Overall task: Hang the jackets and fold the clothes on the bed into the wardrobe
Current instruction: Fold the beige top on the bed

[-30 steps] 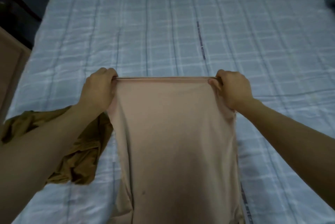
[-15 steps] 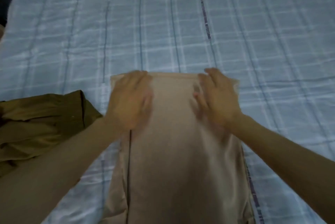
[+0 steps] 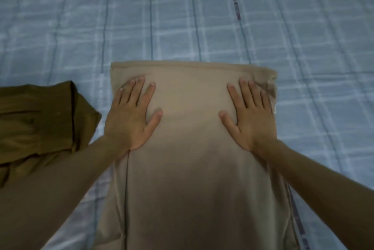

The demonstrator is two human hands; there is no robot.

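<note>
The frame is filled almost edge to edge by a bed (image 3: 202, 16) covered with a pale blue sheet crossed by lighter and darker check lines; a thin dark printed stripe is seen running down from the top right of centre and picked up again along the lower right.

A beige garment (image 3: 188, 178) is laid flat on the sheet in the centre and lower centre of the frame. Its far edge is set straight across the middle of the picture, and its near end is cut off by the bottom edge. A long seam or fold line is visible down its left side, and slight bunching is seen at its upper right corner.

An olive-brown garment (image 3: 40, 124) is found crumpled at the left edge of the frame, just beside the beige one, with a strip of sheet showing between them at the top; lower down it is partly hidden behind the left forearm.

Two bare forearms are brought in from the lower corners. The left hand (image 3: 131, 120) is pressed palm down on the upper left part of the beige garment, fingers spread apart and nothing gripped. The right hand (image 3: 253, 122) is laid flat likewise on the upper right part, fingers extended toward the bunched corner, nothing clasped.
</note>
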